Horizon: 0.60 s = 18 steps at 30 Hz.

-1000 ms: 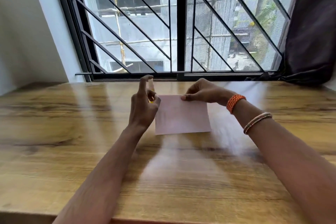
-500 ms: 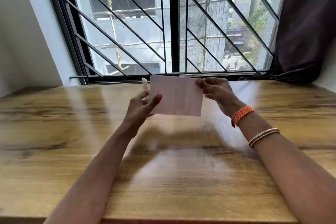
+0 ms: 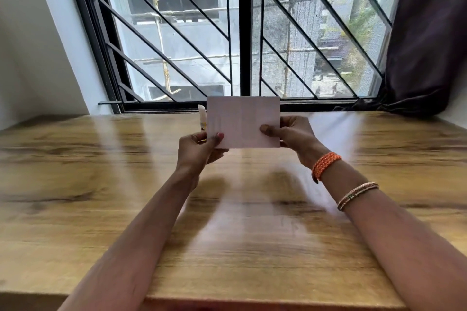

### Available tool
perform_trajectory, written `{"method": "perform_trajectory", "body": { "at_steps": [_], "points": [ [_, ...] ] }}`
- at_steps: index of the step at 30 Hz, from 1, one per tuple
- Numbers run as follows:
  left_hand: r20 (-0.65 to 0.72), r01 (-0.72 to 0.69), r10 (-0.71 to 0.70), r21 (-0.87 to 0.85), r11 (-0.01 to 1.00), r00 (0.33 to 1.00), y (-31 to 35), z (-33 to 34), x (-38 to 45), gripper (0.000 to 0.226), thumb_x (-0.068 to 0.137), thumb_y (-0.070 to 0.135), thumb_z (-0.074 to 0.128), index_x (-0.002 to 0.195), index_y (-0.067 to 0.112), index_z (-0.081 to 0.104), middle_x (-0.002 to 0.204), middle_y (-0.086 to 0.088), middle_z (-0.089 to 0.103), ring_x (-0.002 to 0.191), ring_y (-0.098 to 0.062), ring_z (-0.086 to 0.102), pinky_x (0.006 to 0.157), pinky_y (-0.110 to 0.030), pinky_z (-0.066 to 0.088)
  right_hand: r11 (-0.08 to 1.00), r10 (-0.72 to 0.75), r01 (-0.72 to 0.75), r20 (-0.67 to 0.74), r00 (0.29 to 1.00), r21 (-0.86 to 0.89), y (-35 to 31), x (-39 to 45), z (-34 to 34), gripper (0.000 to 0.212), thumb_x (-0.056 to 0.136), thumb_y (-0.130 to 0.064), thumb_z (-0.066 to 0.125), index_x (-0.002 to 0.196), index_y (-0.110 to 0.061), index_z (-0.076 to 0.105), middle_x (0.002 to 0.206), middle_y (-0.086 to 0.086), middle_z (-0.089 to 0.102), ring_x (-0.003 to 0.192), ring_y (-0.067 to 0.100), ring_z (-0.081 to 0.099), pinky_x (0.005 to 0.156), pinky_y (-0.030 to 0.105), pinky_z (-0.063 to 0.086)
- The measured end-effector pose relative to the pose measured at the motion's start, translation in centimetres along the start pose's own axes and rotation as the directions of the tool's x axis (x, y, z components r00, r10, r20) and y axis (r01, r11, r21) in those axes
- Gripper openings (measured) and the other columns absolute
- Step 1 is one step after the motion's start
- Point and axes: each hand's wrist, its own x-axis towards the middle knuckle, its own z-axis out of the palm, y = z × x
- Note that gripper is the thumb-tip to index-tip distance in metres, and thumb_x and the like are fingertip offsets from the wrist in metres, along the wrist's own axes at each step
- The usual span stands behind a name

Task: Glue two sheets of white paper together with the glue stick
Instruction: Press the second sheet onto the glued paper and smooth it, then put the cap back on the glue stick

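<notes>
Above the wooden table (image 3: 75, 184), the left hand (image 3: 199, 148) pinches the white paper's (image 3: 243, 121) lower left corner, with the glue stick (image 3: 202, 117) poking up just behind (whether the hand holds it is unclear). The right hand (image 3: 294, 134) pinches its right edge. The paper is now raised higher, upright before the window (image 3: 242, 33).
</notes>
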Motion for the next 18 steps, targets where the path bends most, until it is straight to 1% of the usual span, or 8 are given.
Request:
{"method": "perform_trajectory", "body": {
  "at_steps": [3, 6, 8, 10, 12, 14, 16, 18],
  "points": [
    [-0.012, 0.011, -0.011, 0.044, 0.999, 1.0, 0.0, 0.2, 0.3, 0.025, 0.082, 0.012, 0.068, 0.105, 0.007, 0.059, 0.089, -0.009, 0.068, 0.074, -0.017, 0.067, 0.062, -0.027, 0.058, 0.987, 0.115, -0.105, 0.077, 0.99, -0.122, -0.8, 0.1, -1.0, 0.017, 0.074, -0.008, 0.077, 0.089, -0.009, 0.069, 0.083, 0.003, 0.072, 0.074, 0.016, 0.069, 0.055, 0.022, 0.056],
    [-0.017, 0.012, -0.01, 0.134, 0.991, 1.0, -0.2, 1.0, 0.6, 0.03, 0.082, 0.008, 0.067, 0.111, 0.005, 0.058, 0.085, -0.003, 0.067, 0.073, -0.015, 0.063, 0.058, -0.024, 0.053, 0.939, 0.284, -0.244, 0.144, 0.948, -0.242, -1.6, 0.0, -1.4, 0.013, 0.079, -0.013, 0.073, 0.089, -0.011, 0.065, 0.08, 0.005, 0.068, 0.066, 0.017, 0.065, 0.05, 0.025, 0.056],
    [0.017, 0.003, -0.007, 0.239, 0.971, 1.0, -0.6, 2.1, 0.4, 0.03, 0.081, 0.008, 0.069, 0.109, 0.007, 0.058, 0.087, -0.005, 0.067, 0.075, -0.017, 0.064, 0.061, -0.028, 0.052, 0.931, 0.289, -0.272, 0.034, 0.957, -0.242, -1.8, 0.0, -1.6, 0.016, 0.08, -0.018, 0.072, 0.09, -0.012, 0.061, 0.084, 0.005, 0.065, 0.064, 0.016, 0.064, 0.045, 0.021, 0.054],
    [0.037, -0.022, 0.009, 0.371, 0.928, 0.999, -1.0, 4.0, -0.1, 0.038, 0.08, 0.012, 0.07, 0.114, 0.008, 0.052, 0.09, -0.008, 0.063, 0.081, -0.022, 0.062, 0.07, -0.034, 0.052, 0.898, 0.18, -0.215, -0.127, 0.976, -0.384, -1.6, 0.0, -2.5, 0.017, 0.079, -0.017, 0.073, 0.087, -0.01, 0.06, 0.094, 0.01, 0.061, 0.072, 0.02, 0.06, 0.045, 0.015, 0.048],
    [0.055, -0.08, 0.06, 0.527, 0.846, 0.997, -1.2, 5.9, -0.5, 0.052, 0.08, 0.016, 0.069, 0.123, 0.012, 0.041, 0.086, -0.003, 0.055, 0.084, -0.022, 0.056, 0.077, -0.035, 0.049, 0.758, 0.056, -0.195, -0.236, 0.97, -0.622, -1.5, -0.3, -3.9, 0.02, 0.078, -0.013, 0.07, 0.091, -0.006, 0.058, 0.109, 0.017, 0.059, 0.093, 0.03, 0.06, 0.068, 0.021, 0.051],
    [0.13, -0.133, 0.07, 0.583, 0.801, 0.989, -0.9, 8.0, -1.1, 0.058, 0.08, 0.013, 0.065, 0.129, 0.015, 0.034, 0.086, -0.004, 0.052, 0.087, -0.024, 0.054, 0.077, -0.032, 0.046, 0.605, 0.061, -0.267, -0.291, 0.955, -0.75, -1.6, -1.1, -5.2, 0.029, 0.076, -0.009, 0.067, 0.1, -0.004, 0.052, 0.121, 0.021, 0.057, 0.109, 0.037, 0.058, 0.088, 0.038, 0.051],
    [0.227, -0.16, 0.028, 0.589, 0.792, 0.973, -0.7, 10.1, -1.7, 0.054, 0.079, 0.008, 0.061, 0.128, 0.013, 0.038, 0.095, -0.012, 0.057, 0.089, -0.028, 0.057, 0.076, -0.031, 0.047, 0.418, 0.092, -0.362, -0.357, 0.93, -0.833, -1.8, -1.8, -5.9, 0.046, 0.078, -0.007, 0.063, 0.12, -0.001, 0.044, 0.129, 0.022, 0.053, 0.118, 0.039, 0.053, 0.093, 0.043, 0.045],
    [0.294, -0.2, 0.013, 0.615, 0.763, 0.956, -0.7, 11.9, -2.3, 0.044, 0.078, 0.005, 0.059, 0.121, 0.008, 0.049, 0.102, -0.02, 0.061, 0.095, -0.033, 0.06, 0.076, -0.031, 0.05, 0.249, 0.075, -0.442, -0.438, 0.896, -0.862, -1.8, -2.2, -6.3, 0.056, 0.082, -0.006, 0.055, 0.133, 0.002, 0.034, 0.134, 0.02, 0.051, 0.121, 0.039, 0.051, 0.09, 0.043, 0.044]
  ]
}}
